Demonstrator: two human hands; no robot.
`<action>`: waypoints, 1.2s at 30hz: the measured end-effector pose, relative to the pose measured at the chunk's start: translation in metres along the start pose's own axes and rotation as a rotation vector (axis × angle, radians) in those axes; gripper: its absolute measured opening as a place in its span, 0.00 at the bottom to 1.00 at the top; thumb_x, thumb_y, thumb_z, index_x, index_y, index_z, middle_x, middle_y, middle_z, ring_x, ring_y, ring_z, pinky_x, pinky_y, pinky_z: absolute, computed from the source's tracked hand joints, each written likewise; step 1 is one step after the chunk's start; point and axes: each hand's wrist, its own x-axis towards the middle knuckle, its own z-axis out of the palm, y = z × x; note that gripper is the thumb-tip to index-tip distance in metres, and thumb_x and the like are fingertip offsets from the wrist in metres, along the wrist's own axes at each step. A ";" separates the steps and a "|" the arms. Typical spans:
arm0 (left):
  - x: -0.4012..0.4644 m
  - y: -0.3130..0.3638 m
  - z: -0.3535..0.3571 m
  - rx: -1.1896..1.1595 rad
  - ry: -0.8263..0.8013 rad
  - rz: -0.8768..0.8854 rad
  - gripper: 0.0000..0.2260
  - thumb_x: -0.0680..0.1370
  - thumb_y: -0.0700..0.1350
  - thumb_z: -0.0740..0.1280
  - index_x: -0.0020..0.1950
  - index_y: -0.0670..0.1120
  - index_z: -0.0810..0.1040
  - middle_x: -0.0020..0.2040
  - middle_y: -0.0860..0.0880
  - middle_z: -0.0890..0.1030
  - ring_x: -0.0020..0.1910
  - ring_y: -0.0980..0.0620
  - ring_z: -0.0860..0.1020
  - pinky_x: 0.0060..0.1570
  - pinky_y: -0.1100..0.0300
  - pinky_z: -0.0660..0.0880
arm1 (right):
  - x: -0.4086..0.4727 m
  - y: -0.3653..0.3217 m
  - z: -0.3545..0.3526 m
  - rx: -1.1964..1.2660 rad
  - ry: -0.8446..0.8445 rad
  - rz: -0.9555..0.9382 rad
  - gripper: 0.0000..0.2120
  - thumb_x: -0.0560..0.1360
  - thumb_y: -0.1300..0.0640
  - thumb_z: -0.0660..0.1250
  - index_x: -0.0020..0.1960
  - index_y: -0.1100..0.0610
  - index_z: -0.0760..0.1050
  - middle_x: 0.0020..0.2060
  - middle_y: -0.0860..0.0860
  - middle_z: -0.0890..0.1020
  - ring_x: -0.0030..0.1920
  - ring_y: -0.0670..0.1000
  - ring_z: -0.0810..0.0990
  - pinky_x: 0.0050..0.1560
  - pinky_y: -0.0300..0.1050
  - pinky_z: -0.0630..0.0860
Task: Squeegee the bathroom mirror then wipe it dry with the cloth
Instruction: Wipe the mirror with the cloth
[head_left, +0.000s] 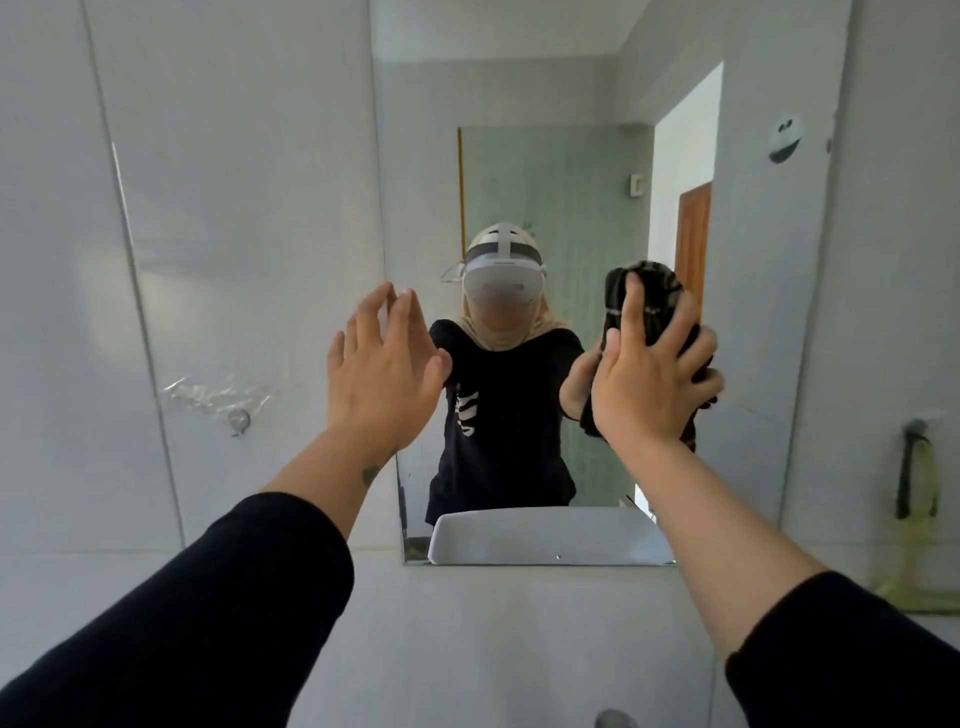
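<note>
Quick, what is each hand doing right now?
Left hand: open, holding nothing.
Right hand: pressing the dark cloth flat against the mirror.

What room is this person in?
Most likely a bathroom. A mirror hangs on pale glossy wall tiles, a white sink shows reflected at its bottom edge, and the right hand presses a dark cloth to the glass.

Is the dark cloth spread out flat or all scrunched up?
Scrunched up. The cloth bulges in a wad under the right hand, pressed against the mirror, with loose ends hanging below.
</note>
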 end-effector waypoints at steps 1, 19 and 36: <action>0.000 -0.002 -0.001 -0.011 -0.004 0.005 0.29 0.77 0.55 0.60 0.75 0.48 0.56 0.76 0.49 0.54 0.74 0.46 0.58 0.73 0.44 0.57 | -0.004 -0.012 0.000 0.004 -0.009 -0.038 0.25 0.81 0.49 0.51 0.75 0.38 0.47 0.75 0.57 0.53 0.69 0.63 0.57 0.61 0.66 0.60; -0.071 -0.051 0.024 -0.034 -0.117 -0.076 0.33 0.77 0.49 0.62 0.77 0.46 0.50 0.78 0.49 0.53 0.76 0.48 0.54 0.73 0.46 0.59 | -0.085 -0.081 0.049 -0.235 0.007 -0.867 0.40 0.70 0.53 0.68 0.75 0.38 0.50 0.72 0.56 0.53 0.69 0.62 0.56 0.63 0.70 0.61; -0.080 -0.014 0.035 -0.132 -0.288 -0.198 0.40 0.74 0.44 0.67 0.77 0.47 0.43 0.77 0.50 0.46 0.74 0.45 0.56 0.67 0.44 0.67 | -0.040 0.064 0.009 -0.098 -0.112 -0.287 0.25 0.79 0.52 0.58 0.72 0.38 0.54 0.74 0.58 0.58 0.67 0.62 0.58 0.61 0.67 0.63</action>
